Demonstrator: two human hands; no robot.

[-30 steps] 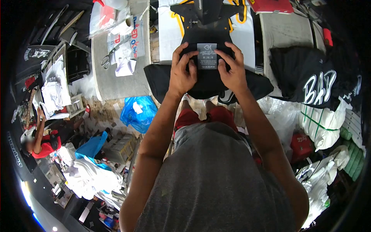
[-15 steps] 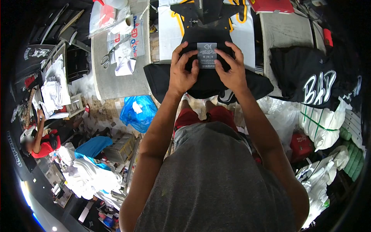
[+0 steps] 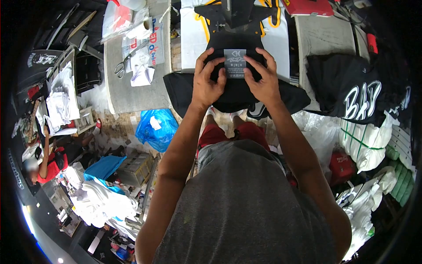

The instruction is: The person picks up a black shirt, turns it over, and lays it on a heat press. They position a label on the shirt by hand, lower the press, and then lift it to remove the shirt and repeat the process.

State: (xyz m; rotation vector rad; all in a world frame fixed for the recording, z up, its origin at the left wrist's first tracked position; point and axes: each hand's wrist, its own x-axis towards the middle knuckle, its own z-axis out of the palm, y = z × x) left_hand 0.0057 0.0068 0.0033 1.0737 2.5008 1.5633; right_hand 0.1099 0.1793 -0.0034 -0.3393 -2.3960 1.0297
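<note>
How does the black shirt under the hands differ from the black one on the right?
The shirt under the hands lies smoothed flat and bears a small grey label; the shirt on the right sits bunched up, showing big white letters. The left hand and right hand touch only the first. Both are black.

A garment-printing workshop: printed black shirts, white shirt stacks, scissors on a worktable.
</note>
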